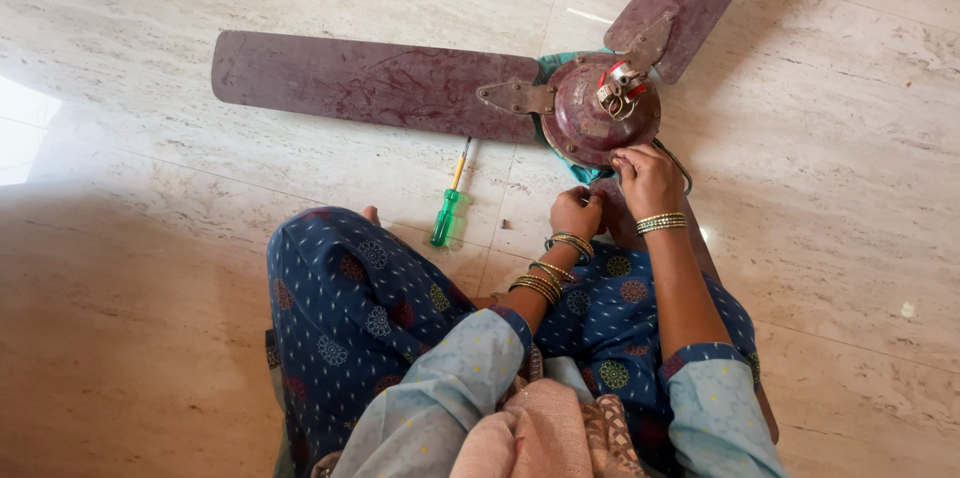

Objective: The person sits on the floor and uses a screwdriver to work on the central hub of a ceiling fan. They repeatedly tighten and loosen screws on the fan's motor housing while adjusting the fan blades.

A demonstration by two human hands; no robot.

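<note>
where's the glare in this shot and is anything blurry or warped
Head view: a blown-out white glare patch sits on the polished beige marble floor at the left edge, with a small bright streak above the round maroon fan motor housing; the person's shadow darkens the floor at lower left; the long maroon metal fan blade bows slightly from wide-angle distortion; the left hand and right hand look sharp.

Both hands at ceiling fan hub [600,113] edge: right hand [648,178] touching, left hand [576,211] just below. Green screwdriver [449,206] on floor [150,268].
</note>
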